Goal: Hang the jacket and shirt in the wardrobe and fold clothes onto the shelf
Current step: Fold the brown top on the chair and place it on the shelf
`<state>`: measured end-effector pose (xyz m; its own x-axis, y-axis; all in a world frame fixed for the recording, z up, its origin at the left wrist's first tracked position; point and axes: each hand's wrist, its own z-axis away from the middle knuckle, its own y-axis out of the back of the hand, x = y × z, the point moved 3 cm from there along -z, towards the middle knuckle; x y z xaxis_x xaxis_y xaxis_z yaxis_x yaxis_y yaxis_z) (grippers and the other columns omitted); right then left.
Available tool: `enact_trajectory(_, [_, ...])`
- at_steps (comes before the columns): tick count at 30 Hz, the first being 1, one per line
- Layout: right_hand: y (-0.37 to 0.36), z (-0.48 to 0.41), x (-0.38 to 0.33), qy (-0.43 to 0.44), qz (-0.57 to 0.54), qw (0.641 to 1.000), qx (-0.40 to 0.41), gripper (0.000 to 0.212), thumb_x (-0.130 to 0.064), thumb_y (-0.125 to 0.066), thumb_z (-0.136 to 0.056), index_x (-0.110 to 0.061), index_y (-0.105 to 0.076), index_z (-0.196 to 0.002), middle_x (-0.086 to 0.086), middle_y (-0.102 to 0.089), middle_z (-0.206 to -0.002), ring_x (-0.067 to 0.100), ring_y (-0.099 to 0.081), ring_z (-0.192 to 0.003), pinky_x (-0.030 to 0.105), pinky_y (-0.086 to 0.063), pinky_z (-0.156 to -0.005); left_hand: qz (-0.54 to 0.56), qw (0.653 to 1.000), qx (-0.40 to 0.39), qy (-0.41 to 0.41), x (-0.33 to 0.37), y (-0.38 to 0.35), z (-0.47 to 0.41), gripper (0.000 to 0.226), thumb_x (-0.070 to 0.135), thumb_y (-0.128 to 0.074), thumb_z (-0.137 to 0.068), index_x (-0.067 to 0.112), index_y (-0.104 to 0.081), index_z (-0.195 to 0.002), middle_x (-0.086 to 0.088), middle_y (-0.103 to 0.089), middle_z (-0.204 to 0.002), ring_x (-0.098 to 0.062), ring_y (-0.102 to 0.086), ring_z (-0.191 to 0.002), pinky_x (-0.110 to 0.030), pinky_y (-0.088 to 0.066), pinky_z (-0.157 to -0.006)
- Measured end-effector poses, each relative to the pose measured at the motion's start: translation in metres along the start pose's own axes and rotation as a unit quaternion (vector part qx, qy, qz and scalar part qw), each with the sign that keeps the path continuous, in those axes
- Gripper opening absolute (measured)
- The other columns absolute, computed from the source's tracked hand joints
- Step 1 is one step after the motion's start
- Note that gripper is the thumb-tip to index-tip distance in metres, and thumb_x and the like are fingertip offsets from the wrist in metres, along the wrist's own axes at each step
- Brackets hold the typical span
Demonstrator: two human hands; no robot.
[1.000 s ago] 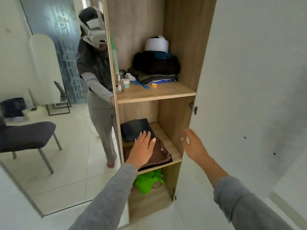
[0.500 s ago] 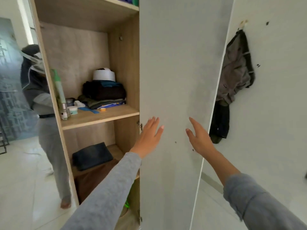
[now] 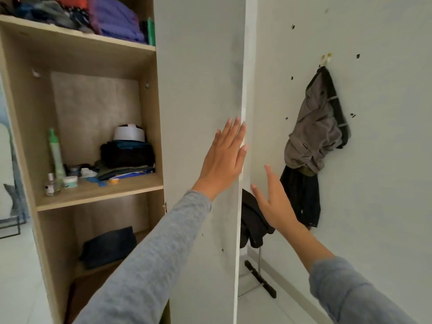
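Both hands' fingers [image 3: 230, 130] are straight: left hand [image 3: 223, 162] flat against wardrobe door [image 3: 198, 90], right hand [image 3: 274, 203] free beside it.

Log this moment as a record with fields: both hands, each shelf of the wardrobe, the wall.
left hand: fingers straight, laid on the wardrobe door near its free edge
right hand: open, empty, just past that edge
top shelf: purple folded clothes
middle shelf: dark folded clothes, white roll, green bottle
below it: dark folded garment
wall: grey garment on a hook, black garment beneath
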<state>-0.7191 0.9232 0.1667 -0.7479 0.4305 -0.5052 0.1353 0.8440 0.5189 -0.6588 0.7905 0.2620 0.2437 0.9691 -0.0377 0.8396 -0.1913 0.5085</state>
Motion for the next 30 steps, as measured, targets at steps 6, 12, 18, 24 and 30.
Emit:
enact_trajectory(6, [-0.031, -0.015, 0.002, 0.048, -0.071, 0.993, -0.084, 0.072, -0.047, -0.031, -0.098, -0.016, 0.006, -0.151, -0.003, 0.006, -0.159, 0.004, 0.005, -0.144, 0.019, -0.001, -0.115, -0.191, 0.979, -0.043, -0.062, 0.007, -0.028, -0.024, 0.054, 0.026, -0.029, -0.102, 0.008, -0.011, -0.150, -0.005, -0.005, -0.159, -0.013, 0.013, -0.142, -0.032, 0.003, -0.116])
enact_trajectory(12, [-0.058, -0.005, -0.011, 0.041, -0.191, 0.976, -0.094, 0.065, -0.027, -0.033, -0.101, -0.022, 0.012, -0.148, -0.005, 0.004, -0.159, 0.005, 0.002, -0.144, 0.033, -0.010, -0.120, -0.326, 0.943, -0.047, -0.048, -0.001, -0.024, -0.023, 0.058, 0.024, -0.027, -0.102, 0.000, 0.001, -0.146, -0.012, 0.000, -0.158, -0.020, 0.014, -0.141, -0.033, 0.003, -0.114])
enact_trajectory(18, [-0.071, 0.009, -0.039, 0.105, -0.219, 0.966, -0.085, 0.068, -0.021, -0.033, -0.101, -0.043, 0.020, -0.138, -0.010, -0.006, -0.156, 0.006, -0.012, -0.143, 0.037, -0.021, -0.118, -0.359, 0.931, -0.040, -0.060, -0.011, 0.006, -0.001, 0.058, 0.030, -0.016, -0.099, -0.002, 0.002, -0.145, -0.016, 0.002, -0.156, -0.025, 0.003, -0.145, -0.036, -0.006, -0.118])
enact_trajectory(24, [-0.105, 0.030, -0.100, 0.160, -0.322, 0.926, -0.120, 0.064, -0.022, -0.030, -0.101, -0.043, 0.018, -0.137, -0.033, 0.016, -0.147, -0.014, 0.007, -0.138, 0.008, -0.004, -0.112, -0.450, 0.891, -0.053, -0.046, -0.030, 0.071, 0.036, 0.058, 0.030, -0.012, -0.101, -0.005, -0.002, -0.145, -0.021, -0.006, -0.156, -0.031, -0.004, -0.145, -0.039, -0.011, -0.119])
enact_trajectory(30, [-0.158, 0.050, -0.167, 0.192, -0.350, 0.905, -0.145, 0.064, -0.018, -0.031, -0.101, -0.017, 0.011, -0.149, -0.013, 0.017, -0.156, -0.005, 0.010, -0.142, 0.007, 0.001, -0.111, -0.491, 0.867, -0.082, -0.011, -0.060, 0.136, 0.079, 0.052, 0.018, -0.024, -0.101, -0.020, -0.026, -0.136, -0.032, -0.021, -0.149, -0.045, -0.012, -0.141, -0.048, -0.005, -0.118])
